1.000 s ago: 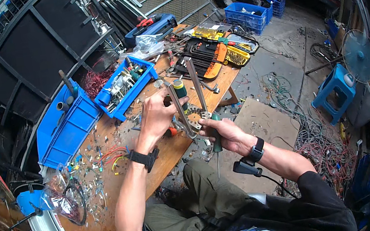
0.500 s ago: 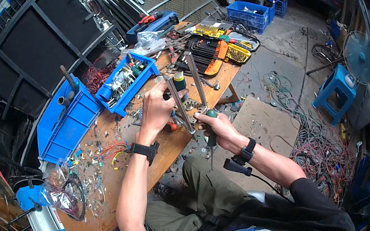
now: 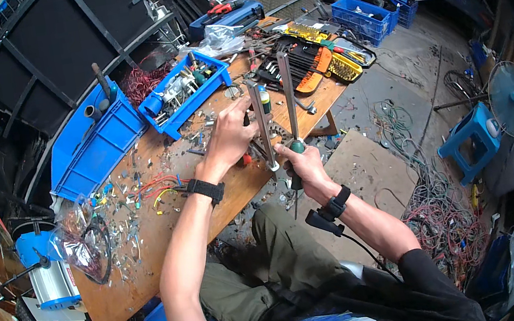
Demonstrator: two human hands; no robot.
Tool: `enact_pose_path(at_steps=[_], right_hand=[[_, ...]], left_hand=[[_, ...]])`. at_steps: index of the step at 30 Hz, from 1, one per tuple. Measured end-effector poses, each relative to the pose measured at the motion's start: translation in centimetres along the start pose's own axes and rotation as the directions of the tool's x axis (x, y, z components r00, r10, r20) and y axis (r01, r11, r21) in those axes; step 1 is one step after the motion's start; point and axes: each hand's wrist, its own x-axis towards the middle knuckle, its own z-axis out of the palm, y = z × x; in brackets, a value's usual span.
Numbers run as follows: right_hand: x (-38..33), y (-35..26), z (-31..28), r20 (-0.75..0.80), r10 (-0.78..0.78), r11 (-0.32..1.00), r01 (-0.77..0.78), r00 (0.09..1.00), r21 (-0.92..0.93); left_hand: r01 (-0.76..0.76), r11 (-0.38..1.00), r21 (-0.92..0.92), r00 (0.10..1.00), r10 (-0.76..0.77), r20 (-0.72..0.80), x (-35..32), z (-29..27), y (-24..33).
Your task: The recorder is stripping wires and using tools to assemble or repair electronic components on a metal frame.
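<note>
Left hand: closed around the lower part of a long grey metal bar, holding it upright near the table's front edge; a black wristband sits on that wrist.
Right hand: clenched on the green handle of a screwdriver whose long shaft stands upright, just beside the bar at its 3 o'clock.
Change: half a second ago the bar and the screwdriver leaned apart over the table; now both stand nearly parallel and close together, and the right hand has drawn in toward the left. I judge the tool tip is being lined up against something low on the bar, though the contact point is hidden by the hands.
Work piece location: the bar stands over the wooden table, at the middle of its near edge, at 12 o'clock from the person's lap.
Blue bin: at 10 o'clock from the left hand, filled with small parts.
Larger blue bin: at 9 o'clock, further along the table, with a dark tool sticking up.
Tool kit: black and orange, at 1 o'clock from the hands.
Loose wires: red and yellow, scattered on the table beside the left wrist.
Floor: tangled cables at 3 o'clock from the person.
</note>
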Motion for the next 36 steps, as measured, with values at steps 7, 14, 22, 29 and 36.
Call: enact_pose_path(at_steps=[7, 14, 22, 29, 36], right_hand=[[-0.6, -0.2, 0.7, -0.049, -0.065, 0.997, 0.063, 0.997, -0.044], [-0.3, 0.1, 0.2, -0.013, -0.002, 1.0, 0.002, 1.0, -0.006], [0.4, 1.5, 0.6, -0.068, -0.077, 0.997, 0.076, 0.995, -0.011], [-0.4, 1.1, 1.3, -0.121, -0.165, 0.985, 0.156, 0.979, -0.078], [-0.2, 0.9, 0.6, -0.081, -0.226, 0.971, 0.218, 0.971, -0.095]], left_hand=[[-0.092, 0.994, 0.061, 0.991, 0.097, -0.091, -1.3, 0.8, -1.4], [-0.033, 0.999, 0.041, 0.998, 0.036, -0.055, -0.9, 1.1, -1.0], [-0.152, 0.963, 0.222, 0.984, 0.169, -0.059, -0.8, 1.9, -1.8], [-0.046, 0.994, 0.097, 0.999, 0.045, 0.013, 0.4, 1.7, -1.1], [-0.011, 1.0, 0.0, 0.999, 0.011, 0.037, -0.2, 1.4, -0.6]])
